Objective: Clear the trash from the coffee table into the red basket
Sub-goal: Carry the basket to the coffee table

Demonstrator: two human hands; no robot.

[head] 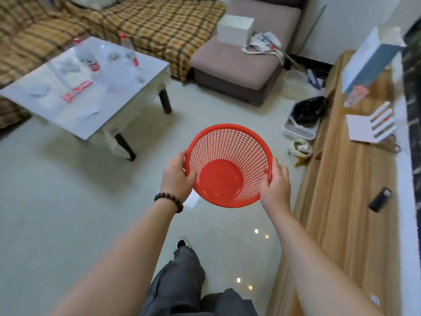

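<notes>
I hold the empty red mesh basket [227, 142] in the air above the floor, its mouth tilted toward me. My left hand [176, 176] grips its left rim and my right hand [276, 184] grips its right rim. The coffee table [127, 110] stands up and to the left, well apart from the basket. On it lie a clear plastic bottle with a red label [131, 52], a second bottle [90, 60] lying down, a red wrapper [76, 91], crumpled paper [68, 66] and a white slip [87, 114].
A plaid-covered sofa [148, 23] runs behind the table. A pink-grey seat [241, 62] holds a white box [234, 29]. A wooden cabinet [341, 190] lines the right side, with floor clutter and a black bag [307, 109] beside it. My legs [182, 281] are below.
</notes>
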